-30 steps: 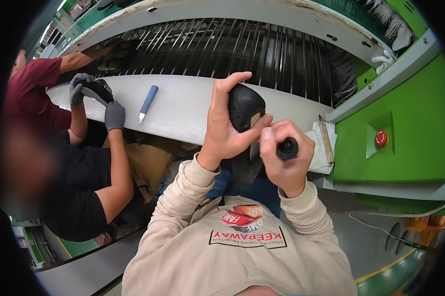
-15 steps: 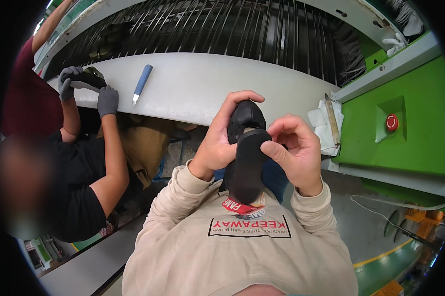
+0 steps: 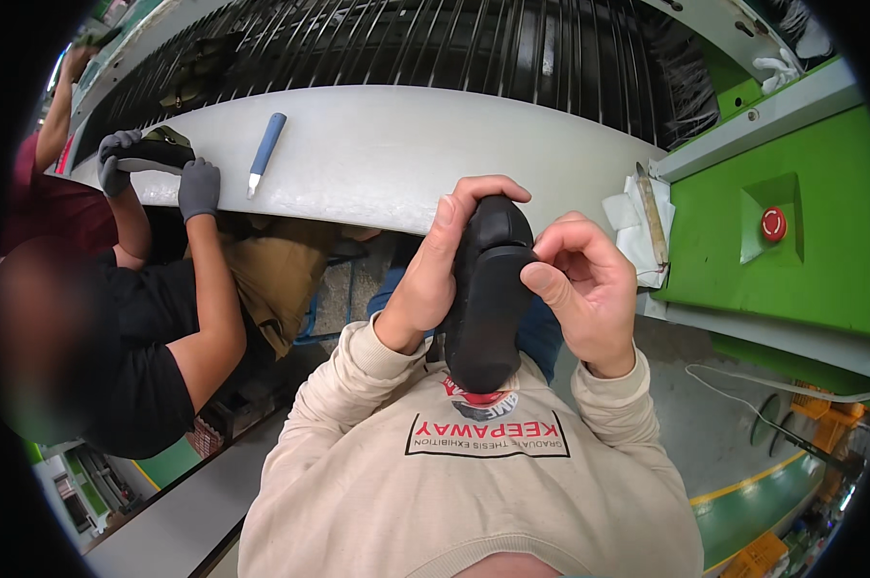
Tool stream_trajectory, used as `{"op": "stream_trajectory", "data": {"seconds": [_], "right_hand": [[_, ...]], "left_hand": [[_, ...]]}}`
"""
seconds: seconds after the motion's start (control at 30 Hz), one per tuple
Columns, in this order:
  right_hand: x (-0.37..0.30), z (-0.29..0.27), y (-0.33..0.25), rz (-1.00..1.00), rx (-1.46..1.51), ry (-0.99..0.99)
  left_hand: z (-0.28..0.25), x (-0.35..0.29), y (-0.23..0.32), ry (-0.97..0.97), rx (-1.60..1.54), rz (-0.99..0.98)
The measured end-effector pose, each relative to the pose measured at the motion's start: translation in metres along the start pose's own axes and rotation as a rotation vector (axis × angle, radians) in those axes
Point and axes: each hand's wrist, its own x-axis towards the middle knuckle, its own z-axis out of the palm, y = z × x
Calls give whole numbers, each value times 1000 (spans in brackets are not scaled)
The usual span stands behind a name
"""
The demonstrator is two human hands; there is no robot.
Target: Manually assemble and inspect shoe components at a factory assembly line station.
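Note:
A black shoe (image 3: pixel 500 223), bottom side up with its heel block pointing away from me, is held in front of my chest. Over its front part lies a thin black sole (image 3: pixel 493 313), its upper edge meeting the heel block. My left hand (image 3: pixel 425 284) is wrapped around the shoe's left side, fingers curled over the heel end. Between thumb and forefinger, my right hand (image 3: pixel 589 294) pinches the sole's right edge close to the heel; its other fingers are curled in. The shoe's upper is mostly hidden beneath.
A white worktop (image 3: pixel 377 144) curves ahead, with a blue-handled knife (image 3: pixel 267 154) on it. Metal rollers (image 3: pixel 435 48) run behind. A green machine panel (image 3: pixel 714 260) with a red button (image 3: pixel 773 224) stands right, beside a brush (image 3: pixel 652 212) on white cloth. At left, a gloved co-worker holds another shoe (image 3: pixel 156 151).
The sole has come down against the shoe's bottom, closing the pale gap beside the heel block. My right hand keeps its pinch on the edge.

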Motion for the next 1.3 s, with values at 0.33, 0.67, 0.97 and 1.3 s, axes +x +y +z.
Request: {"op": "stream_trajectory", "data": {"seconds": [0.33, 0.67, 0.97, 1.3], "right_hand": [[-4, 0, 5, -134, -66, 46], [-10, 8, 1, -183, -151, 109], [-15, 15, -4, -279, -264, 168], [-6, 23, -3, -202, 86, 118]], "left_hand": [[1, 1, 3, -57, 12, -17], [-2, -8, -1, -98, 5, 34], [-7, -10, 6, -104, 121, -11], [-4, -6, 23, -56, 234, 145]]}}
